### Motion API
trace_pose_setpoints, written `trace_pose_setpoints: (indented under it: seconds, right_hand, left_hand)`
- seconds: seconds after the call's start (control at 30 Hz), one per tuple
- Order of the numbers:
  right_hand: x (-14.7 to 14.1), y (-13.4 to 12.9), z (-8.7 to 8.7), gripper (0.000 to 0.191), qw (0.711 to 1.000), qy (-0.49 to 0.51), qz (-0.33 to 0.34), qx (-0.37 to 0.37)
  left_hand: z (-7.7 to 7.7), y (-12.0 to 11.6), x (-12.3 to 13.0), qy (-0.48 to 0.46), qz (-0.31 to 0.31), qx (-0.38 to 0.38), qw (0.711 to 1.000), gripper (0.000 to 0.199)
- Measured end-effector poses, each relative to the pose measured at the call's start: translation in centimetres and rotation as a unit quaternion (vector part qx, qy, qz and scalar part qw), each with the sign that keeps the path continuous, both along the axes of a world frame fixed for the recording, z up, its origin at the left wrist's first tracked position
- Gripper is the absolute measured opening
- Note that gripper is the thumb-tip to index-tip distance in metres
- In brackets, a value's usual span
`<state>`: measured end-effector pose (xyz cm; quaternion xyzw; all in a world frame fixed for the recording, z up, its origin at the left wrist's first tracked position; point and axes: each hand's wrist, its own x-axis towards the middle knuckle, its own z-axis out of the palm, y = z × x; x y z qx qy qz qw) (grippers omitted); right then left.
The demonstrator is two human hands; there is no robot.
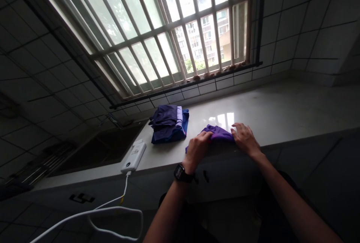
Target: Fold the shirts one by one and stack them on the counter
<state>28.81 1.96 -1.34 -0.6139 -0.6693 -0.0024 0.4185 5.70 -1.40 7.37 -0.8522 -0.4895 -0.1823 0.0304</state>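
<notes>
On the white stone surface [284,111], the purple garment [221,133] lies folded near the front edge, between the two hands. This garment serves as the reference point for all positions below.

Left hand [197,147]: fingers curled over the garment's left end, closed on the gathered fabric. A black wristwatch [180,173] is fitted at the left wrist.

Right hand [244,140]: open, fingers spread, fingertips [234,127] in contact with the garment's right end. No grip is visible.

Left of the garment, just beyond the left hand, stands a folded stack of navy, lilac and blue clothing [168,126]. Farther left and nearer the front edge lies a white power bank [134,156], its white cable [123,194] dropping over the edge. Past the power bank is a dark sink [102,149]. Behind the garment, a barred window [180,25] sits above a tiled strip.
</notes>
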Motion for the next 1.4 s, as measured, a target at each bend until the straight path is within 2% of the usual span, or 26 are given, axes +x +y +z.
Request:
trace_pose_setpoints:
  seconds: [0.1,0.23,0.3,0.37,0.43,0.53,0.6,0.67,0.7,0.77,0.83,0.9,0.93,1.0,1.1,1.17,1.23,1.3,1.37,1.4]
  right_hand:
    - [0.0,-0.3,0.2,0.031,1.0,-0.013,0.009,-0.002]
    - [0.0,-0.5,0.3,0.03,0.999,-0.028,0.014,-0.004]
    - [0.0,-0.5,0.3,0.029,0.999,-0.028,0.014,-0.008]
    - [-0.1,-0.5,0.2,0.029,0.999,-0.029,0.012,-0.008]
    - [-0.1,-0.5,0.2,0.029,1.0,-0.029,0.009,-0.006]
    - [-0.2,-0.4,0.1,0.029,0.999,-0.031,0.009,-0.007]
    - [-0.2,-0.4,0.1,0.028,0.999,-0.035,0.009,-0.011]
    - [-0.3,-0.4,0.1,0.027,0.999,-0.04,0.008,-0.014]
    - [-0.3,-0.4,0.1,0.027,0.999,-0.044,0.008,-0.015]
    - [-0.2,-0.4,0.1,0.027,0.999,-0.05,0.007,-0.017]
    - [-0.2,-0.4,0.2,0.027,0.998,-0.051,0.01,-0.024]
    - [-0.2,-0.5,0.3,0.027,0.998,-0.046,0.012,-0.031]
    - [-0.2,-0.5,0.4,0.027,0.998,-0.043,0.013,-0.032]
    - [-0.1,-0.5,0.4,0.026,0.999,-0.041,0.014,-0.029]
    - [-0.1,-0.6,0.3,0.026,0.999,-0.043,0.018,-0.02]
    - [-0.1,-0.6,0.2,0.026,0.999,-0.047,0.02,-0.017]
    - [-0.1,-0.6,0.2,0.027,0.998,-0.051,0.021,-0.019]
    - [-0.1,-0.6,0.3,0.028,0.998,-0.055,0.022,-0.024]
    - [-0.2,-0.7,0.4,0.029,0.997,-0.061,0.021,-0.032]
    - [-0.2,-0.7,0.5,0.029,0.997,-0.066,0.02,-0.036]
  left_hand:
    - [6.6,3.1,-3.0,-0.059,0.063,0.07,0.994,0.033]
    - [15.8,7.5,-7.4,-0.04,0.181,0.179,0.966,0.032]
    - [18.9,9.3,-9.1,-0.037,0.223,0.219,0.949,0.04]
    - [20.0,10.7,-10.1,-0.017,0.235,0.229,0.945,0.053]
    - [18.8,11.7,-10.5,0.038,0.233,0.199,0.951,0.061]
    - [14.0,12.3,-10.2,0.141,0.232,0.097,0.958,0.057]
    - [10.4,12.2,-9.6,0.165,0.228,0.043,0.958,0.048]
    - [8.0,11.9,-8.9,0.178,0.247,0.005,0.953,0.05]
    - [7.6,11.8,-8.6,0.178,0.25,-0.007,0.952,0.053]
    - [8.0,11.6,-8.1,0.16,0.246,-0.028,0.955,0.058]
    - [9.5,11.6,-7.9,0.122,0.249,-0.028,0.961,0.061]
    - [10.5,12.1,-8.2,0.079,0.264,0.022,0.961,0.057]
    - [10.5,12.3,-8.6,0.061,0.271,0.052,0.959,0.056]
    - [9.5,12.9,-9.6,0.026,0.294,0.051,0.954,0.059]
    - [6.7,13.7,-11.3,-0.046,0.338,-0.043,0.939,0.062]
    - [5.4,14.0,-12.2,-0.079,0.345,-0.068,0.933,0.062]
    - [5.2,14.1,-13.1,-0.087,0.322,-0.067,0.94,0.062]
    - [5.8,14.2,-14.2,-0.113,0.303,-0.058,0.945,0.062]
    - [6.7,14.1,-15.7,-0.179,0.337,-0.023,0.924,0.064]
    - [7.0,14.1,-16.5,-0.221,0.373,-0.003,0.901,0.066]
